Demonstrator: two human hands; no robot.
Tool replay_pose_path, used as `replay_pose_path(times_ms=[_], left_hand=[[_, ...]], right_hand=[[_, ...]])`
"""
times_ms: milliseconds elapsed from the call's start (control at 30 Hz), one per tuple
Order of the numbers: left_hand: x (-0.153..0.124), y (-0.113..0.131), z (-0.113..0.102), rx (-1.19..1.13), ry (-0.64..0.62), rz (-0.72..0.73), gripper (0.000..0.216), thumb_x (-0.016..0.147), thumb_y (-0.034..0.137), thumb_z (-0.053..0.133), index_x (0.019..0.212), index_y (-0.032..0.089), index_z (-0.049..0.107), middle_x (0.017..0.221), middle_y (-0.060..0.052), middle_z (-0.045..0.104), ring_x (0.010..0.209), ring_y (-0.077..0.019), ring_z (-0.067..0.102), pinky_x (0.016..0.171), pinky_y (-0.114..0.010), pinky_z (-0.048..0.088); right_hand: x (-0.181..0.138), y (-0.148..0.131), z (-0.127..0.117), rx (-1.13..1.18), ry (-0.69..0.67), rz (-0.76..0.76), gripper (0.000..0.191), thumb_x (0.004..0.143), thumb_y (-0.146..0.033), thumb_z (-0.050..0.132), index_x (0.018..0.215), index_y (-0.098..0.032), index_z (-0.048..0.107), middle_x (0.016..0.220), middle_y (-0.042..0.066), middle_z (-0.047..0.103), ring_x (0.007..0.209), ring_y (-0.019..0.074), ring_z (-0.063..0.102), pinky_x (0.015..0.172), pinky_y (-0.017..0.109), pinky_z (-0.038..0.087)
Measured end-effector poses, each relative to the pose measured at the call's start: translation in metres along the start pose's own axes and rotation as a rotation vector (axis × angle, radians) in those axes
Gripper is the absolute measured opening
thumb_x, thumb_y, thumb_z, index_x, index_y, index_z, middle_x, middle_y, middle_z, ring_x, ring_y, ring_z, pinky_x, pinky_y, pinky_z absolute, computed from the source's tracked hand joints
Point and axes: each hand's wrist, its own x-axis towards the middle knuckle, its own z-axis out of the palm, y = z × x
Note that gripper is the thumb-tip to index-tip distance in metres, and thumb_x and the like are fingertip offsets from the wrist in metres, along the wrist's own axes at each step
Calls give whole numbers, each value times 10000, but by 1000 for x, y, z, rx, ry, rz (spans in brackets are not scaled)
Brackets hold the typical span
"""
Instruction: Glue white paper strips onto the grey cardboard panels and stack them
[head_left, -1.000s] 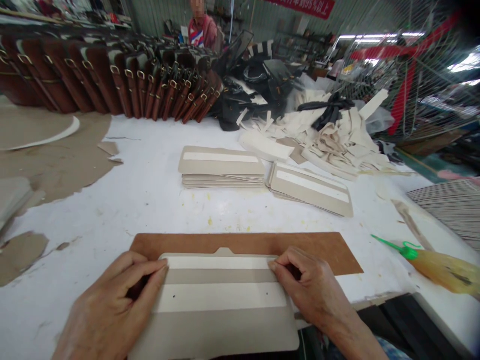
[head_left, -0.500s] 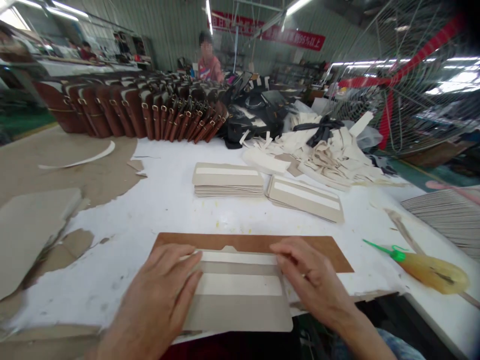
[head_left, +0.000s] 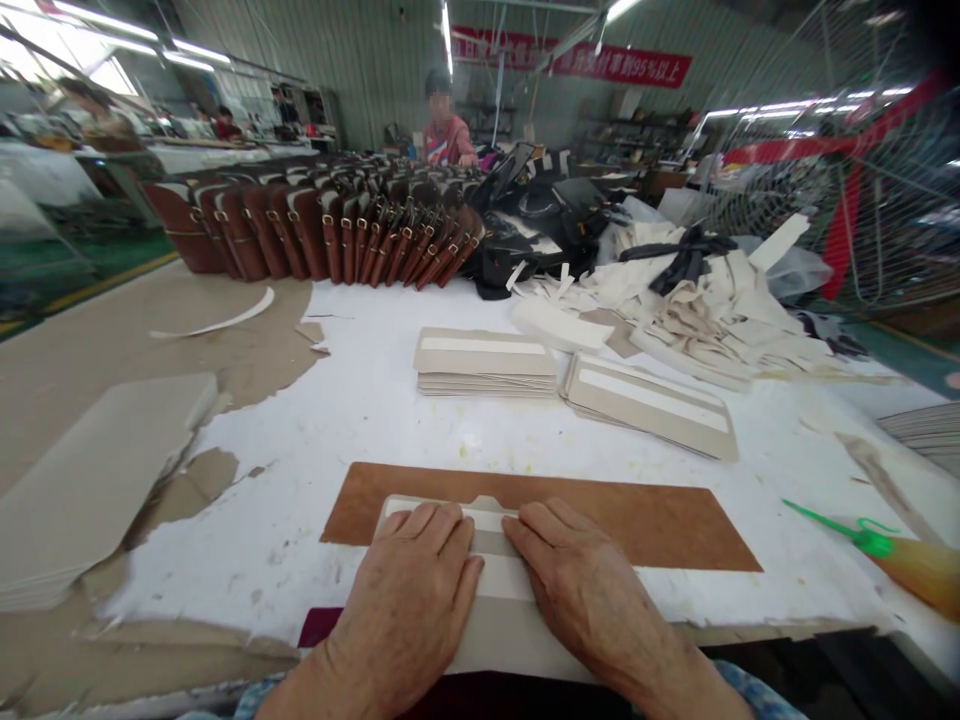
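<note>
A beige card-like panel (head_left: pixel 502 630) with white strips and a small tab on its far edge lies in front of me, its near end at the table edge. Beneath its far part is a flat brown leather strip (head_left: pixel 660 525). My left hand (head_left: pixel 416 590) rests on the panel's left side, fingers laid flat over the upper white strip. On the right side, my right hand (head_left: pixel 581 585) presses down the same way, fingertips near the tab. Neither hand grips anything. The hands cover much of the panel.
Two stacks of similar panels, one straight (head_left: pixel 484 375) and one angled (head_left: pixel 652 410), lie beyond the leather. A green-tipped squeeze bottle (head_left: pixel 922 570) is at right. Brown buckled bags (head_left: pixel 262 235), pale scraps (head_left: pixel 720 310) and a fan (head_left: pixel 847 150) stand farther back. A person (head_left: pixel 448 135) is behind the bags.
My hands have gone from holding the panel's two sides by the fingers to lying flat on it, closer together. The panel's far part now lies down on the leather. The view has shifted left.
</note>
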Motion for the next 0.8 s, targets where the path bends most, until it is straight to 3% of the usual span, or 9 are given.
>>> replay_pose_path(times_ms=[233,333,400,500,600,700,800], left_hand=[[-11,-8,-4,-61,132,-65,248,1004,201,435,1071,140,666,1019,-106,676,962,-314,625,874,-555,490],[-26,-31,-10,-83,175,-117,275,1026,239,410,955,181,670,956,-72,684,944,-300,630,875,-550,462],[-39,-50,-13,-95,203,-183,311,1043,268,398,889,201,660,912,-54,695,911,-280,646,852,-514,478],[-58,-67,-14,-101,297,-271,290,1048,304,413,1028,188,678,1008,-70,738,944,-261,685,856,-454,541],[-66,-59,-10,-107,329,-250,332,1041,314,436,1274,165,621,1210,-104,726,1095,-263,687,958,-434,576],[-67,-46,-1,-144,328,-241,389,1036,326,458,1391,193,548,1287,-112,702,1157,-276,682,1013,-455,588],[-73,-47,14,-261,349,-319,458,1023,390,510,1463,264,482,1370,-90,666,1226,-292,663,1062,-463,578]], right_hand=[[-10,11,-2,-94,81,18,262,828,-28,679,1023,-194,735,892,31,692,830,251,564,726,421,470],[-27,28,-8,-106,143,41,267,850,-23,578,965,-202,739,929,54,729,866,258,601,762,430,494],[-45,41,-8,-96,258,36,262,897,-61,522,951,-210,730,968,65,752,905,249,635,812,421,518],[-73,56,4,-132,389,10,288,966,-188,511,1178,-215,704,1119,84,774,1009,267,682,883,443,542],[-91,55,25,-172,394,-13,441,997,-265,500,1425,-216,588,1315,123,727,1172,319,683,970,509,545],[-95,44,40,-143,383,39,495,1005,-306,523,1494,-229,516,1378,147,691,1231,351,669,989,536,570],[-91,32,48,-23,351,206,569,981,-307,606,1518,-219,440,1367,169,678,1237,340,665,990,505,596]])
